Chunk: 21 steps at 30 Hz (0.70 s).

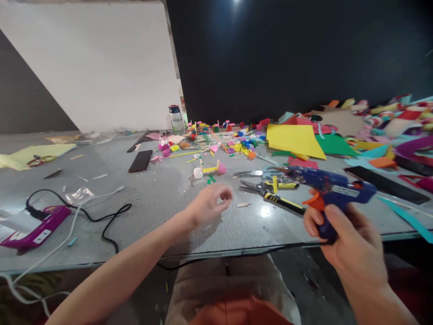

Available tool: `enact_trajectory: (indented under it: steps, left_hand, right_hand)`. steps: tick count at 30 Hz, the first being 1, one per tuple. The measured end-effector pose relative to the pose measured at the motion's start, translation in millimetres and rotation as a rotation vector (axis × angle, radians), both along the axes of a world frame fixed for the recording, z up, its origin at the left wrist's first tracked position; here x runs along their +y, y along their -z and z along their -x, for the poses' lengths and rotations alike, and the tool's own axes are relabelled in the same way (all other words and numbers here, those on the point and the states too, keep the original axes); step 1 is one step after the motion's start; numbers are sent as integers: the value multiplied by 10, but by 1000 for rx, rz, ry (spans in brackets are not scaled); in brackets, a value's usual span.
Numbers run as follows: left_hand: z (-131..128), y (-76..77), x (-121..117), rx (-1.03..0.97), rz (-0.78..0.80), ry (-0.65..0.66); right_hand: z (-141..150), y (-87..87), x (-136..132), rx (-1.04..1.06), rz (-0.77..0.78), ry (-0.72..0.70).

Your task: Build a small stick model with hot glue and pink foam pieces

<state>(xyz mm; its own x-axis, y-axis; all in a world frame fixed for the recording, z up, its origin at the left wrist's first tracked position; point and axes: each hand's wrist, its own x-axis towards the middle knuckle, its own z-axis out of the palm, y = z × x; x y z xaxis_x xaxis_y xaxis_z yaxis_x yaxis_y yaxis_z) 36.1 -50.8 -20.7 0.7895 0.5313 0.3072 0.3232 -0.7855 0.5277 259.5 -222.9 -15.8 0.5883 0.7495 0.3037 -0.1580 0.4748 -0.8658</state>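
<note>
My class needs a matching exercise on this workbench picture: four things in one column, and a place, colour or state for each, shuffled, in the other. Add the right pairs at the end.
Column 1
1. Glue gun
2. Power strip
3. Bottle
4. Bright yellow sheet

Column 2
A. Purple, at the left of the table
B. Lying beside a green sheet
C. Gripped in the person's right hand
D. Standing at the back, dark-topped

Right pairs: 1-C, 2-A, 3-D, 4-B
</note>
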Motion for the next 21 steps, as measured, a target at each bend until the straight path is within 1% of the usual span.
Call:
enact_trajectory:
  steps: [2,3,4,7,8,10,11,13,15,17,19,21]
  left_hand:
    - [59,-19,84,-129,146,-126]
    - [77,-24,127,-163,166,-170]
    - [87,-28,165,-172,145,-196]
    - [74,-31,206,-170,-34,-218]
    - [58,-33,187,-187,-82,-204]
    - [25,-45,106,-208,-129,-146]
    - [12,-54,53,-178,-143,-110]
    - [13,-79,-55,-21,-186,-75]
    - [57,-102,-136,179,-217,-85]
    - [146,-107,-182,330,-209,-79]
    - [261,-90,-207,413,-199,-57]
    - [381,-55,-234,435,-191,-51]
  right_hand:
    - [-13,82,15,-17,41,-61]
    - [-18,121,27,-27,67,-87]
    - [-21,156,42,-40,95,-111]
    - [-9,224,114,-95,175,-152]
    - [3,232,144,-109,188,-155]
    - [35,231,196,-114,188,-160]
    - [52,226,214,-111,180,-162]
    - [77,217,227,-107,171,-168]
    - [85,220,207,-119,178,-164]
    - [76,235,167,-142,199,-152]
    - [63,251,122,-167,216,-135]
    - [59,249,81,-185,209,-104]
